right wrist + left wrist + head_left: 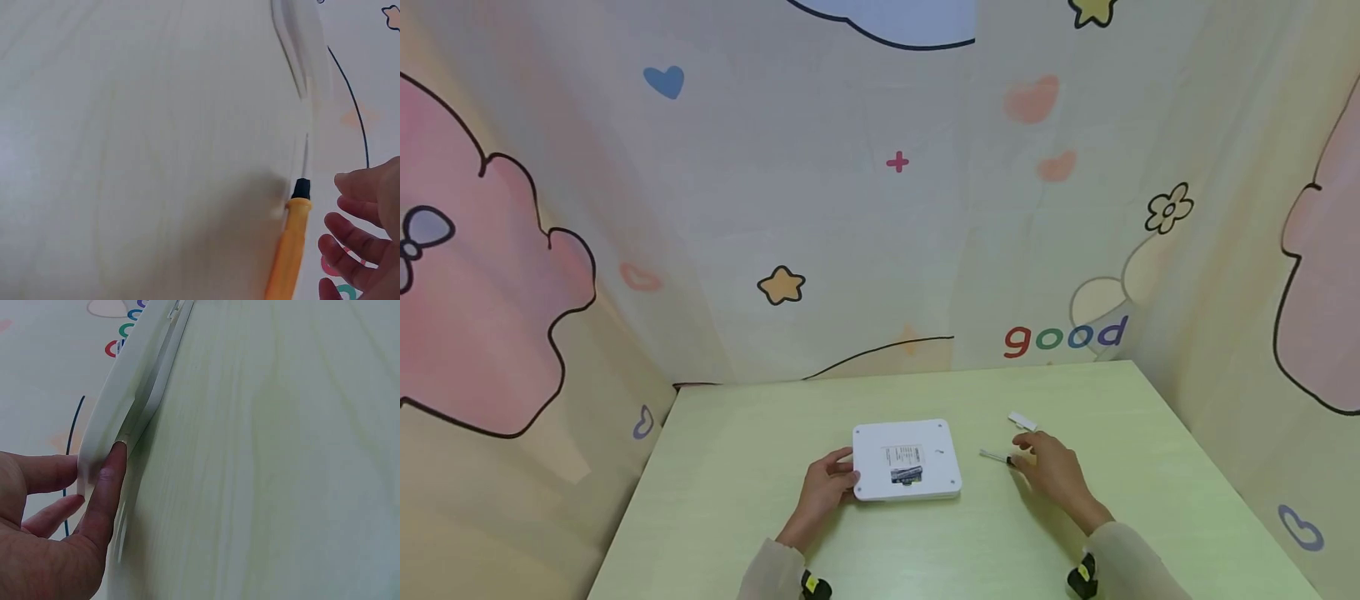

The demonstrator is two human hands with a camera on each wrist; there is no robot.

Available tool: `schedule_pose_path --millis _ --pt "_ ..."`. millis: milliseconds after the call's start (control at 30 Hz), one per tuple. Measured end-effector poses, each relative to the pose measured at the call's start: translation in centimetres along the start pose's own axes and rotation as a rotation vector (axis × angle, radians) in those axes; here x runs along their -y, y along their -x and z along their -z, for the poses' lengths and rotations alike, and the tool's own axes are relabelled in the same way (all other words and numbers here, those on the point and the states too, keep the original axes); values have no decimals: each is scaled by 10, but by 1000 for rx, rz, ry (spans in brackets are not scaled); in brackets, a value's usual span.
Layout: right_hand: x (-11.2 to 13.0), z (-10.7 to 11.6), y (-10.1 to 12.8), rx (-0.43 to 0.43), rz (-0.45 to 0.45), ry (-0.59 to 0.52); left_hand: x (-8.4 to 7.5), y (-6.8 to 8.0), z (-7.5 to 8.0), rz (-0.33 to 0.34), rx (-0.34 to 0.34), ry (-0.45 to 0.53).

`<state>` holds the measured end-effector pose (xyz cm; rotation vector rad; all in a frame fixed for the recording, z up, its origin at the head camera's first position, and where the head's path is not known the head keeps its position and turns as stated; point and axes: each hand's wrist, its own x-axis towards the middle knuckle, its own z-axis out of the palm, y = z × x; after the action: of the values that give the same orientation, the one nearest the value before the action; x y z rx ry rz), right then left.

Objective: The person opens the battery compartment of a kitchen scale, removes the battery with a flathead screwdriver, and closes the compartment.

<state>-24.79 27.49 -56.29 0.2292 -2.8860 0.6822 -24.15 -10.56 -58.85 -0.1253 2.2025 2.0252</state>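
Head view has a white flat device [907,460] lying bottom-up near the middle of a pale green table [737,467], with a sticker label on it carrying small printed lines and a dark barcode-ish patch, way too tiny to read. Only legible writing anywhere is "good" in coloured letters on the cartoon backdrop [1065,336] behind the table. Left hand [827,487] grips the device's left edge; the left wrist view shows the thumb [106,494] pressed on the rim and fingers curled round the other side. Right hand [1048,467] is relaxed, fingers loosely spread, right over a screwdriver [997,457] with an orange handle and thin metal shaft; from the blurry right wrist view I'd say it's not gripping it, fingers look just beside the handle. A small white piece [1022,421] lies just beyond, near the hand. Plenty of bare tabletop left, right and behind the device, while backdrop walls close in on three sides.
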Motion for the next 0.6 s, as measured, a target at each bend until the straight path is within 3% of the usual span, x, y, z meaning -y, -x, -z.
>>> schedule_pose_path --millis 600 --pt "47 23 -4 -117 112 -12 6 -7 -2 22 -5 3"
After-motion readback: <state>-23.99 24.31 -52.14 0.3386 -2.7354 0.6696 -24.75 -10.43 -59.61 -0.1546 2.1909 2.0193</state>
